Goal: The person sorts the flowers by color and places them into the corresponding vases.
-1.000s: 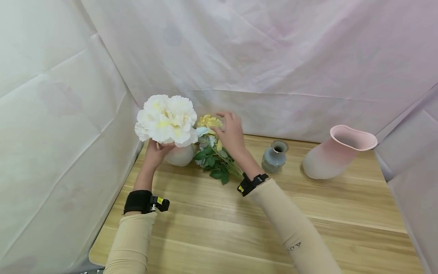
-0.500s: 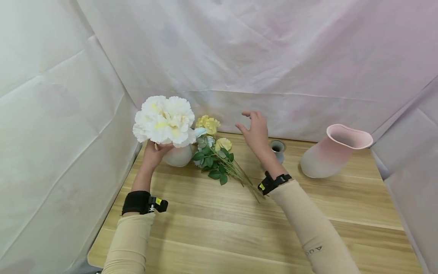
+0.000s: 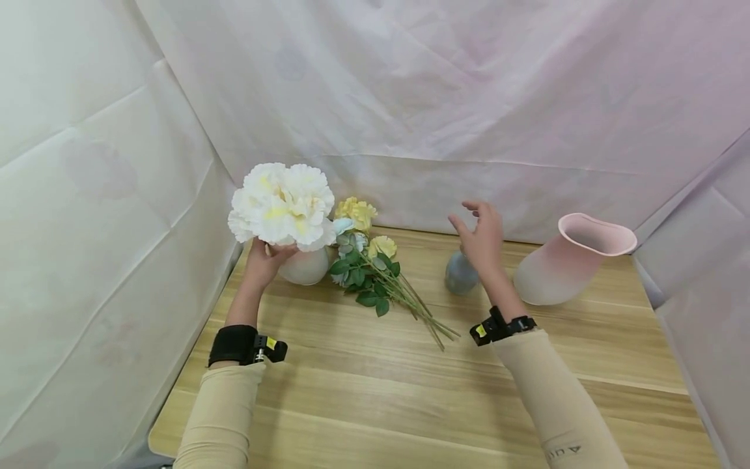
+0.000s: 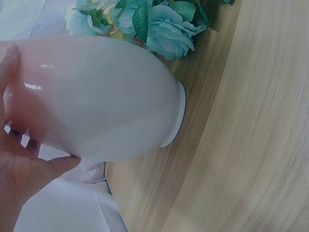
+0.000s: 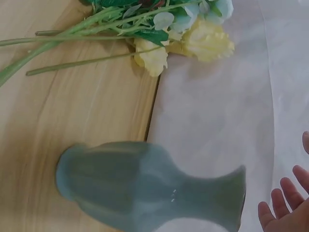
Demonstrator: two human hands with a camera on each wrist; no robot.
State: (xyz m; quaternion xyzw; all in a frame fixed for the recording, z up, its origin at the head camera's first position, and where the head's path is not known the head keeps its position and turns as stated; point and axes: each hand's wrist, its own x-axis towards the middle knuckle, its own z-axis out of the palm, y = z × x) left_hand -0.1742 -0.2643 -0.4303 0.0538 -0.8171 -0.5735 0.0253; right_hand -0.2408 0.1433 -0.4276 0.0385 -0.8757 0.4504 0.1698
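My left hand [image 3: 262, 266] grips the upper part of a pink-and-white vase [image 4: 106, 96], its fingers spread round the side. A large white flower [image 3: 284, 208] stands over this vase and hides its mouth in the head view. My right hand [image 3: 484, 242], fingers apart and holding nothing, is above a small blue-grey vase [image 5: 145, 186]. In the head view this hand covers the small vase's neck; in the right wrist view the fingers are apart from its rim. Between the two vases lie yellow flowers [image 3: 356, 212] and pale blue flowers [image 4: 169, 31] with green leaves.
A larger pink-to-grey vase [image 3: 562, 270] with a wavy rim leans at the right of the wooden table [image 3: 375, 391]. Several flower stems [image 3: 418, 306] point towards the front right. Pale cloth [image 3: 410, 98] hangs behind and at both sides.
My right hand has moved from the yellow flowers rightwards to above the small blue-grey vase. The flower stems have come into full view. My left hand stays on its vase.
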